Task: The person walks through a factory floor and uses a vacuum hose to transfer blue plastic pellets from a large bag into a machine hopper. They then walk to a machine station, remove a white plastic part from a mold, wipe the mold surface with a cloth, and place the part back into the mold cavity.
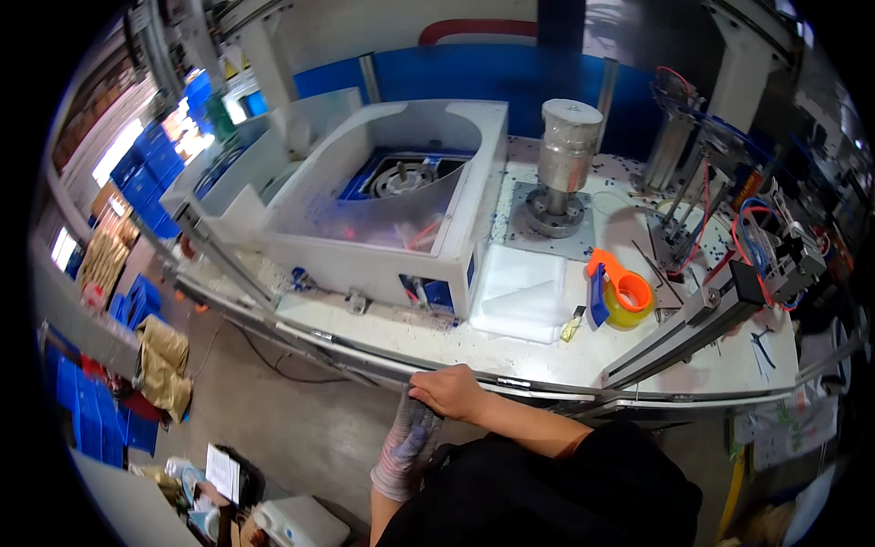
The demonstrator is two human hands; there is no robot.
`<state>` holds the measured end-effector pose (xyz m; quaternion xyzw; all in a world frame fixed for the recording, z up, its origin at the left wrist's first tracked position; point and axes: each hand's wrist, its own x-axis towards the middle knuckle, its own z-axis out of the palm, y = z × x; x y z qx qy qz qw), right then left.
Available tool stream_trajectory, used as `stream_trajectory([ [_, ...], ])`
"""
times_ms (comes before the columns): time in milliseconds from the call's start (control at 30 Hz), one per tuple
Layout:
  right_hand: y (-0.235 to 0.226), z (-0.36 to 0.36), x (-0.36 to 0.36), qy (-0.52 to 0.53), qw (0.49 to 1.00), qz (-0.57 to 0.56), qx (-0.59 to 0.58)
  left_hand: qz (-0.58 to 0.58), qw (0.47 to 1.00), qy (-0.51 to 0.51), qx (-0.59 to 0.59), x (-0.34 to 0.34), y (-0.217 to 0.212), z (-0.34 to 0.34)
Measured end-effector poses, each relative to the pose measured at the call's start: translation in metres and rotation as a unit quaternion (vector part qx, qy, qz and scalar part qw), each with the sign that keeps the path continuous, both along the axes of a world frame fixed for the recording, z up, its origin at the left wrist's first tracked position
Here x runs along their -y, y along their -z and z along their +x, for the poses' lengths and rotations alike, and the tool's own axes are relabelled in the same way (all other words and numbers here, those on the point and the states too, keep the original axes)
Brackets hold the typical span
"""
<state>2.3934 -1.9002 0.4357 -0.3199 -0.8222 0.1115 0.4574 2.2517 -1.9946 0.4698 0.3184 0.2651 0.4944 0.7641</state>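
Note:
My left hand (408, 445) wears a knit work glove (394, 463), pale and pinkish at the cuff, with a grey finger end. It points upward in front of my body, its fingers looking stretched out inside the knit. Bare and closed, my right hand (453, 392) grips the finger end of that glove and covers the left fingertips. Both hands are just in front of the near edge of the white workbench (538, 360).
On the bench stand a white machine housing (365, 251), a metal cylinder on a post (570, 150), an orange tape dispenser (629, 287) and a white plastic sheet (519, 292). A metal bracket arm (693, 324) juts toward the front right. A white jug (301, 521) and blue crates (87, 406) stand lower left.

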Motion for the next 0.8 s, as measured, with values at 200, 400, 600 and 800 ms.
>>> stream_trajectory([
  [200, -0.044, 0.018, -0.028, 0.148, 0.979, 0.13, 0.044, 0.135, 0.96, 0.241, -0.051, -0.095, -0.012, -0.027],
  [400, -0.028, 0.056, -0.044, 0.358, 0.933, 0.04, -0.011, 0.18, 0.933, 0.288, 0.116, -0.15, 0.004, -0.066],
  [600, -0.002, 0.159, -0.022, 0.674, 0.698, -0.202, 0.133, 0.19, 0.979, 0.073, -0.016, -0.196, 0.038, -0.122],
  [800, 0.038, 0.171, -0.037, 0.706, 0.615, -0.244, 0.252, 0.354, 0.891, 0.0, -0.283, -0.22, 0.057, -0.135],
])
